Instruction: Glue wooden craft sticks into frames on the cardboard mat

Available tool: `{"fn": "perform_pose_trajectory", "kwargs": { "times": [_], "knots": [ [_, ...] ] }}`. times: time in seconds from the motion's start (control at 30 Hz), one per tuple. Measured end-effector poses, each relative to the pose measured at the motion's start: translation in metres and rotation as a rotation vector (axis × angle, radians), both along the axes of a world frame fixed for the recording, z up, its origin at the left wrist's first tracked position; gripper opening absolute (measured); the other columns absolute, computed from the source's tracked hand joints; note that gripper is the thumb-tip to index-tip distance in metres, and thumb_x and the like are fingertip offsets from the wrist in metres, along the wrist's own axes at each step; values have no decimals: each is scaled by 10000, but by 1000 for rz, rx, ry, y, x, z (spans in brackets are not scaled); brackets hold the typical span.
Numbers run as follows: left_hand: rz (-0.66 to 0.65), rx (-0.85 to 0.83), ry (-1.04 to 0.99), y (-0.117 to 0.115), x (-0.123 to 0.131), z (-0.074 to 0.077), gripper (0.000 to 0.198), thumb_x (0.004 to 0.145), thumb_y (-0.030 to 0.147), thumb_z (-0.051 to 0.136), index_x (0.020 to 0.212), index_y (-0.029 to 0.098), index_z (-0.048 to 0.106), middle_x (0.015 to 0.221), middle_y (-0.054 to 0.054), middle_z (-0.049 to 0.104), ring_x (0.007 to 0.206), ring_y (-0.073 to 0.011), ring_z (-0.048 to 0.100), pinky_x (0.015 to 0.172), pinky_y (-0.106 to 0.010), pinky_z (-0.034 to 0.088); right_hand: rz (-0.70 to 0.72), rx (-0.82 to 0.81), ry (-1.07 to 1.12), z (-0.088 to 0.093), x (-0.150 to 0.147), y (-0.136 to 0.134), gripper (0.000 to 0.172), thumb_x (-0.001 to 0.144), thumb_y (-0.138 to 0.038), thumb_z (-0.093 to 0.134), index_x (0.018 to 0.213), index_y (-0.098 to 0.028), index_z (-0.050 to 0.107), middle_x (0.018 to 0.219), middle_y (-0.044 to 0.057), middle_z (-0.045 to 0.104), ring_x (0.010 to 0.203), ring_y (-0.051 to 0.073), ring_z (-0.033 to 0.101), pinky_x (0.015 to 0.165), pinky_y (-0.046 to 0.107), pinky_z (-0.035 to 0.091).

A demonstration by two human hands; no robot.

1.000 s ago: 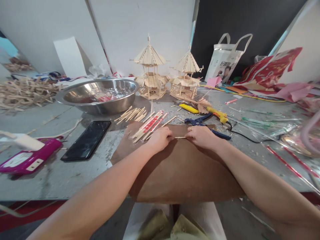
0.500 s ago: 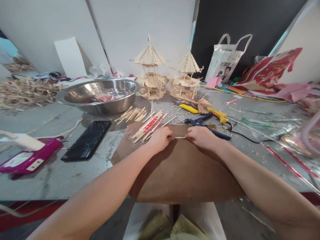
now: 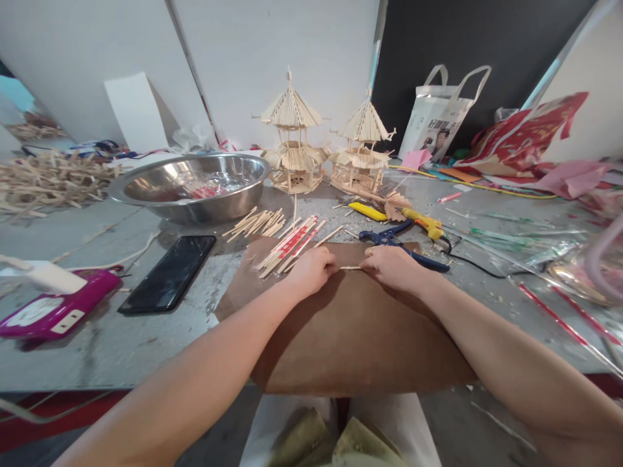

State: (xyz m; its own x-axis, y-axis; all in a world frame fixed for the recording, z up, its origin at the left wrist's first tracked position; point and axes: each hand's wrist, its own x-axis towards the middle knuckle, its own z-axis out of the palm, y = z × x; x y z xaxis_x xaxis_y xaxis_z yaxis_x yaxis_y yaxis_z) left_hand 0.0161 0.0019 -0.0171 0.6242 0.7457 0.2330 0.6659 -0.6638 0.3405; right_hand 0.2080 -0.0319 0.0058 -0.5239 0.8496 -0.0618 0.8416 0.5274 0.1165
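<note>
A thin wooden stick [image 3: 350,268] lies crosswise between my two hands, over the far part of a brown sheet [image 3: 360,337]. My left hand [image 3: 314,267] is closed on its left end, fingers curled. On the other end, my right hand [image 3: 389,264], with a ring on one finger, is pinched shut. Both stick ends are hidden by the fingers. Just beyond my left hand is a bundle of chopsticks [image 3: 292,246] in red-printed plastic wrap, with loose sticks [image 3: 263,224] behind it. Blue pliers [image 3: 389,235] lie right behind my right hand.
Two stick-built pagoda models [image 3: 292,143] stand at the back, beside a steel basin [image 3: 195,204]. On the left are a black phone [image 3: 168,275] and a purple power strip [image 3: 63,311]. A yellow glue gun [image 3: 423,224], its cord, a yellow cutter [image 3: 367,211] and plastic wrappers [image 3: 530,240] occupy the right.
</note>
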Motion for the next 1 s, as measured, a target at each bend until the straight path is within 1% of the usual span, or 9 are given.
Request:
{"fn": "perform_pose_trajectory", "kwargs": {
  "times": [0.1,0.23,0.43,0.7,0.83,1.0],
  "knots": [
    [-5,3,-7,0,-1,-1,122,717,173,516,686,173,634,692,-10,557,677,-107,508,659,-221,391,16,13,5,-2,1,1,236,751,-156,414,831,-209,629,808,41,564,739,125,506,570,218,289],
    [-9,5,-8,0,-1,0,120,716,169,518,683,168,633,690,-12,557,680,-107,509,665,-221,392,37,39,15,-3,2,1,235,742,-151,415,811,-215,630,791,36,565,709,127,504,544,219,275],
    [-9,7,-7,0,0,1,119,715,161,520,671,163,630,686,-12,559,676,-106,511,665,-222,393,32,40,11,-4,2,1,242,760,-166,404,828,-217,630,806,39,571,724,128,505,557,216,281],
    [-16,8,1,0,0,0,119,718,165,520,679,168,633,689,-14,562,688,-111,512,672,-227,392,28,37,14,-2,0,1,242,762,-171,405,820,-215,635,804,38,571,732,128,512,557,217,289],
    [-14,18,19,0,0,0,124,725,182,514,687,171,632,687,-14,557,692,-114,509,672,-230,391,1,18,16,0,0,1,250,761,-177,405,853,-221,634,813,41,573,732,125,508,555,210,286],
    [3,38,57,0,-1,2,121,724,214,517,713,174,631,693,-18,554,697,-127,505,663,-242,391,-37,-22,20,4,0,0,274,789,-224,373,884,-223,630,846,46,575,747,122,513,549,205,287]
  ]
}}
